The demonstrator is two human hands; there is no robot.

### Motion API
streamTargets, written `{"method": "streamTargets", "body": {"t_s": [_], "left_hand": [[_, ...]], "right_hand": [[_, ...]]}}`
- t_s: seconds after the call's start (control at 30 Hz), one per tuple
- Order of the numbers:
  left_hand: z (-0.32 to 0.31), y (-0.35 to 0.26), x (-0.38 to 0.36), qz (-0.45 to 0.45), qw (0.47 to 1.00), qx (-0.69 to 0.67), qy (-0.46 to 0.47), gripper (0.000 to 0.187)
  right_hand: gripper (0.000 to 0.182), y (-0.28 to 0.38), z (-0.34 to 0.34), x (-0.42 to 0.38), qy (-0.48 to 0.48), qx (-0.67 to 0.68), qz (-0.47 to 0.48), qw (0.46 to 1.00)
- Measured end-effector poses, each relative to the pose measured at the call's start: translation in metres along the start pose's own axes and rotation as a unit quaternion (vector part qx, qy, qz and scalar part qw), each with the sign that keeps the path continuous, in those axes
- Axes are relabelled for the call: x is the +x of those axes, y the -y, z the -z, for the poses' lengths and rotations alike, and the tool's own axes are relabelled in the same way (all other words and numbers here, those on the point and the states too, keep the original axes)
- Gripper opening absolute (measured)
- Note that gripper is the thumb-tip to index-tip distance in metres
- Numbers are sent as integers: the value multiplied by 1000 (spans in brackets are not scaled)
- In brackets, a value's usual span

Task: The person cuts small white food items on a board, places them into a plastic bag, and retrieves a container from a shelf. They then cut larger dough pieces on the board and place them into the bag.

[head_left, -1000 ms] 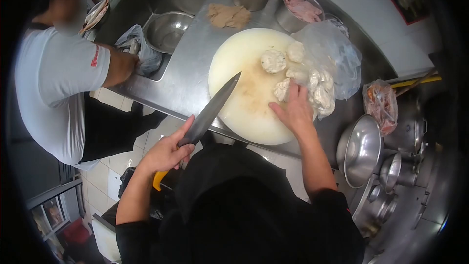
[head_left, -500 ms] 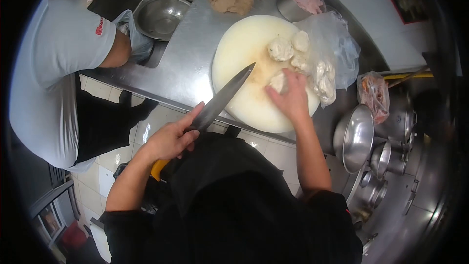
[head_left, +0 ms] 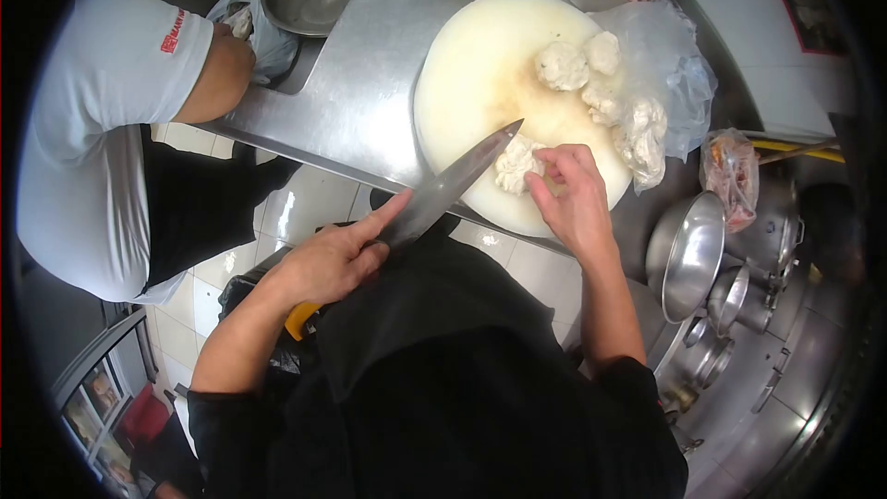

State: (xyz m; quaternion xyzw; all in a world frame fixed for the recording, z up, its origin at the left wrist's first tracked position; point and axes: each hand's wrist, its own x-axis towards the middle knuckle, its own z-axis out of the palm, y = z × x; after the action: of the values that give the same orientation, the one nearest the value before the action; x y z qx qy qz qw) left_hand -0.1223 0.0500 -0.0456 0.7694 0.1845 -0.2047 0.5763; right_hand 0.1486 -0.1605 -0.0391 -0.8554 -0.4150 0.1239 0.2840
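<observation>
Because the left hand (head_left: pixel 330 263) is closed round the knife (head_left: pixel 445 192), its forefinger stretched along the blade, a loose hold could let the edge swing toward the right hand (head_left: pixel 577 201). That hand's thumb and fingers are half-curled at the right side of a pale lump (head_left: pixel 514 166); whether they grip it cannot be told. Lying right of the frame's centre, low on the round board (head_left: pixel 476 51), the lump could slide if poorly steadied.

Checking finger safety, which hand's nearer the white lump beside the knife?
Right hand, at the right edge of the white lump. The left hand, holding the knife, lies well left of it.
</observation>
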Motion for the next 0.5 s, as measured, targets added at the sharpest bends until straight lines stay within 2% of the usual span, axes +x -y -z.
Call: {"method": "streamTargets", "body": {"t_s": [0.1, 0.2, 0.37, 0.5], "left_hand": [[22, -34, -7, 97, 993, -8, 71, 69], [24, -34, -8, 133, 985, -44, 104, 70], [13, -34, 7, 81, 993, -3, 91, 71], [16, -49, 18, 91, 990, 15, 111, 73]], "right_hand": [[30, -1, -2, 0, 3, 32, -32, 999], [27, -9, -5, 0, -8, 36, -1, 999], [26, -10, -8, -1, -15, 47, 8, 999], [25, -13, -9, 0, -21, 37, 25, 999]]}}
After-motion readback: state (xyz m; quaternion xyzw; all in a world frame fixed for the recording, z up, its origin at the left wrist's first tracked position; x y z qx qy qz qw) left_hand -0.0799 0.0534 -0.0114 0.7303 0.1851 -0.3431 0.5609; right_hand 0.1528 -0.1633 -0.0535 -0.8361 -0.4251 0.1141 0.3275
